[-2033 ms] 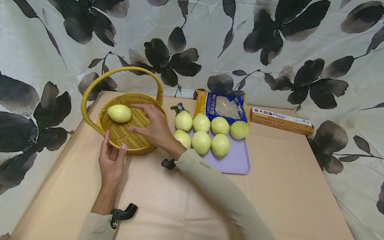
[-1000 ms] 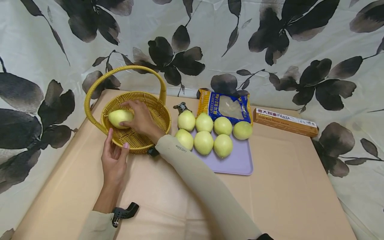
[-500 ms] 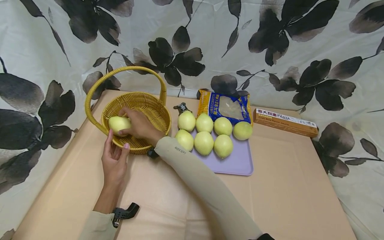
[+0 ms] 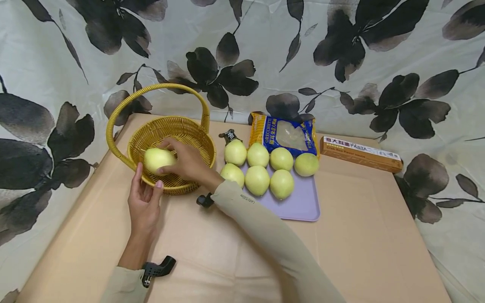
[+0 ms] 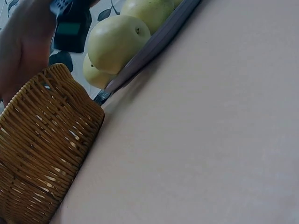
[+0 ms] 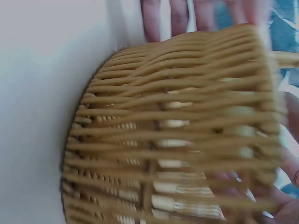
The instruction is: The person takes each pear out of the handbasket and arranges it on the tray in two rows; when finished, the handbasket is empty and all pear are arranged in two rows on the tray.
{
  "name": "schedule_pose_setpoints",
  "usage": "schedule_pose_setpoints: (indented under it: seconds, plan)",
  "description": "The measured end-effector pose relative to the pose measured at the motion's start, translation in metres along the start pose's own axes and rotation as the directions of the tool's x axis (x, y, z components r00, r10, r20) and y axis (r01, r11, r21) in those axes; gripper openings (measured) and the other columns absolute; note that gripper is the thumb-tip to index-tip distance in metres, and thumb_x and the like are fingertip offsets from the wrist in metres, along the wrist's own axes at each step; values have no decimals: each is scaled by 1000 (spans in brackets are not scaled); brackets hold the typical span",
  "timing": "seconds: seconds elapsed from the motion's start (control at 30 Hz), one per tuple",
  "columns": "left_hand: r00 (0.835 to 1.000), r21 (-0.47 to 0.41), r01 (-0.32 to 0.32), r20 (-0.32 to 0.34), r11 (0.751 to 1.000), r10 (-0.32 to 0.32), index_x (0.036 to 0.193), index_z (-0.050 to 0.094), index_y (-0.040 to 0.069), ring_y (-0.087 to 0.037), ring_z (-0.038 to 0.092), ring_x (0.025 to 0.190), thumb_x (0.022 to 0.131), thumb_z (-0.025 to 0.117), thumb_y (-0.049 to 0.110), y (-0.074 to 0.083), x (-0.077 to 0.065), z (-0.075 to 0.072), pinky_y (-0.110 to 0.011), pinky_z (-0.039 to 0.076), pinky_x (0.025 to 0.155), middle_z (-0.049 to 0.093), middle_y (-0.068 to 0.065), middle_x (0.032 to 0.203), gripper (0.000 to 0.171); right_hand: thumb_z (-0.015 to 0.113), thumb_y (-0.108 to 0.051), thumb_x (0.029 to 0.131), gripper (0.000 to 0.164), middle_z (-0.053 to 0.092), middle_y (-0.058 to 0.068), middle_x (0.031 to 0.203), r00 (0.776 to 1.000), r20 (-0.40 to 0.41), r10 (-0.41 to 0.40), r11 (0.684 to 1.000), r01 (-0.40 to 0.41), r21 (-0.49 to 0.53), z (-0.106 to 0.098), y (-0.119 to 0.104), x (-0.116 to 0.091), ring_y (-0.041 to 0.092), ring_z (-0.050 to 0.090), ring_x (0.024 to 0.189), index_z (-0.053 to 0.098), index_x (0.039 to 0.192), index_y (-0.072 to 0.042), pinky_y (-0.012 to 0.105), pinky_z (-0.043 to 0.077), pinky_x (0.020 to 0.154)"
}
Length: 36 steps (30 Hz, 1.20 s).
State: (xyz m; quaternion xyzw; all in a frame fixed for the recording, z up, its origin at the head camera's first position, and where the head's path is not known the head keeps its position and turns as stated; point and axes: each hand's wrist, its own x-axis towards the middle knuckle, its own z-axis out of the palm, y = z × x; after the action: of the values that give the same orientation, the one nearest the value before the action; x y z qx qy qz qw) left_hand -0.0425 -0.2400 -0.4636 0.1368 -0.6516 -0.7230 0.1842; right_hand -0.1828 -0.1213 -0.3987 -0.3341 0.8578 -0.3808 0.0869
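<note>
In the head view a yellow wicker basket [image 4: 195,136] with a tall handle stands at the left of the table. Inside it, my right hand [image 4: 189,162] holds a pale green pear [image 4: 154,160] between thumb and fingers, toward the basket's left side. My left hand [image 4: 144,206] rests against the near-left outside of the basket, palm up. The right wrist view shows its fingers [image 6: 180,18] straight along the woven wall. From the left wrist, the basket's side [image 5: 42,149] fills the left, with part of my right hand above it.
Several more pears [image 4: 257,181] sit on a lilac tray [image 4: 295,208] right of the basket. Behind them lie a blue and yellow orecchiette bag [image 4: 289,134] and a small black packet [image 4: 229,135]. A brown pasta box [image 4: 360,158] is farther right. Floral cloth [image 4: 273,75] hangs behind the table.
My right hand has reached across the basket, taken hold of the pear there and now brings it slightly right. The left hand has stayed at the basket's side.
</note>
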Motion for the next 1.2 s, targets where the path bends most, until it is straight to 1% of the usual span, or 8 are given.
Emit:
schedule_pose_setpoints:
  seconds: [0.17,0.23,0.37,0.53,0.77,0.87,1.0,1.2]
  plan:
    - [1000,-6,-4,1,1000,4,167,27,39,-28,24,165,105,64,4,0,1,-3,-14,42,117,16,-4,179,81,93,-34,84,62,69,-8,139,999,-34,-12,997,15,82,-19,-3,-17,10,69,111,63,137,-25,16,55,88]
    - [1000,-5,-7,2,1000,7,167,27,39,-28,24,165,105,64,4,0,1,-3,-14,41,118,16,-4,179,81,93,-30,84,62,68,-7,139,998,-53,-22,989,29,142,-25,-2,-26,12,70,110,63,137,-23,18,58,87]
    - [1000,-8,-4,4,1000,4,168,26,39,-29,23,165,106,63,4,0,0,-4,-15,40,120,17,-5,178,80,94,-26,83,60,69,-6,137,994,-108,-25,972,50,228,-36,2,-42,15,71,110,64,135,-23,29,64,89]
    - [1000,-38,-5,3,999,5,168,27,38,-31,24,164,105,63,2,-1,1,-3,-13,42,117,19,-8,177,81,94,-23,84,61,69,-4,139,987,-158,-16,962,58,266,-52,7,-63,16,72,112,63,136,-21,38,66,92]
    - [1000,-12,-20,-3,1000,20,168,28,37,-31,25,164,105,63,2,-1,1,-1,-10,44,115,19,-5,178,81,94,-19,83,62,69,0,137,976,-219,11,956,54,289,-74,21,-102,20,72,115,63,137,-19,38,66,95]
    - [1000,0,-20,0,1000,20,167,28,38,-31,25,164,105,64,2,0,1,-1,-10,43,115,19,-4,178,80,94,-17,83,60,68,0,138,966,-258,35,951,47,305,-85,29,-121,22,72,116,64,135,-18,39,65,96]
    - [1000,-4,-16,8,1000,16,167,27,40,-31,26,163,105,63,3,-1,1,-1,-10,43,115,18,-6,178,80,95,-17,82,60,68,0,138,945,-314,95,955,2,296,-101,42,-147,23,71,115,65,134,-20,36,65,95]
    - [999,-18,-29,28,999,29,167,26,39,-32,24,164,106,63,4,-4,1,0,-10,43,115,17,-6,178,80,96,-11,80,65,66,3,139,895,-403,192,958,-81,275,-131,65,-189,27,69,116,64,136,-16,35,66,94]
